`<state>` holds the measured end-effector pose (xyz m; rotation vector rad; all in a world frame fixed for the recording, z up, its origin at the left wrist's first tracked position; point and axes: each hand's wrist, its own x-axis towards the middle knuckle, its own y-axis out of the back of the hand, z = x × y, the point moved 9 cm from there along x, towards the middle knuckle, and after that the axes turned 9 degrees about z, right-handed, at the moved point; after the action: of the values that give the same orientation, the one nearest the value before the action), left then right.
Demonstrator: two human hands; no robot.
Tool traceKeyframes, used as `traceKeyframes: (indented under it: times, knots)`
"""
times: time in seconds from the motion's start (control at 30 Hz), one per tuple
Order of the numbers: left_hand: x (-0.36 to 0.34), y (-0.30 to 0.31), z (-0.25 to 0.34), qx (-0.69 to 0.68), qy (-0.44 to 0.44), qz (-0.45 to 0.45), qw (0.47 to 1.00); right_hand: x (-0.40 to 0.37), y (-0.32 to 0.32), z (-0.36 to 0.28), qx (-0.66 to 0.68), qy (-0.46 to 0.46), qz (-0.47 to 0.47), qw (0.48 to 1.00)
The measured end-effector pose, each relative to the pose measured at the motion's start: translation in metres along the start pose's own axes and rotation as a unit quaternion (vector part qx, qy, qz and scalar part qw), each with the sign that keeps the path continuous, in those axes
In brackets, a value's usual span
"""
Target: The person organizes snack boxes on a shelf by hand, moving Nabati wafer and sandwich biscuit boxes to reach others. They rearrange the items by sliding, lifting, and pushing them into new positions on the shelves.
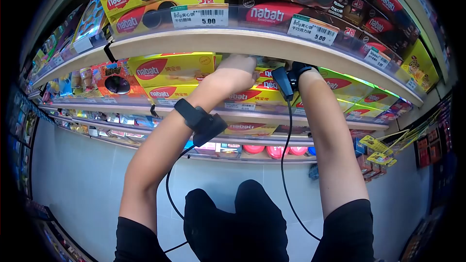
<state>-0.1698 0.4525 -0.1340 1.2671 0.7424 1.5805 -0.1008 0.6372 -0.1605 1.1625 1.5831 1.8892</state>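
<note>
Both of my arms reach into the middle shelf, under the upper shelf board. My left hand [242, 70] is beside yellow Nabati boxes [174, 69], partly bent, its fingers mostly hidden inside the shelf. A black device is strapped to the left forearm. The right hand lies deeper in, behind the shelf edge and a black wrist device [286, 81], so its fingers do not show. Between the two hands sit more yellow and red Nabati boxes [267, 83]. What either hand holds, if anything, cannot be made out.
The upper shelf's wooden edge [242, 43] runs just above both hands, with Nabati boxes and price tags over it. An orange package [118, 80] stands at left, green-yellow boxes [340, 82] at right. Black cables hang from both wrist devices. Yellow hanging tags [376, 144] jut out at lower right.
</note>
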Motion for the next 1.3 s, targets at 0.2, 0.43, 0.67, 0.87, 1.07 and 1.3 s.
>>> traceKeyframes:
  times: [0.2, 0.43, 0.67, 0.87, 1.07, 1.3]
  knots:
    - [0.005, -0.006, 0.002, 0.023, -0.017, -0.02, 0.999, -0.008, 0.001, -0.017, -0.013, 0.003, -0.002, 1.0]
    - [-0.001, -0.037, -0.013, 0.07, -0.07, -0.014, 0.995, -0.022, -0.046, -0.015, 0.071, -0.069, -0.277, 0.956]
    - [-0.007, -0.041, -0.013, 0.037, -0.003, -0.085, 0.996, -0.028, -0.021, -0.02, 0.018, -0.072, -0.222, 0.972]
    - [-0.007, -0.045, -0.011, 0.091, -0.04, -0.069, 0.993, -0.009, -0.044, -0.019, -0.065, 0.0, -0.242, 0.968]
    - [-0.012, -0.032, -0.005, 0.058, -0.007, -0.033, 0.998, -0.015, -0.034, -0.026, -0.055, 0.01, -0.225, 0.973]
    - [-0.013, -0.026, -0.005, 0.04, 0.017, -0.052, 0.998, -0.017, 0.042, -0.032, 0.049, -0.04, -0.102, 0.993]
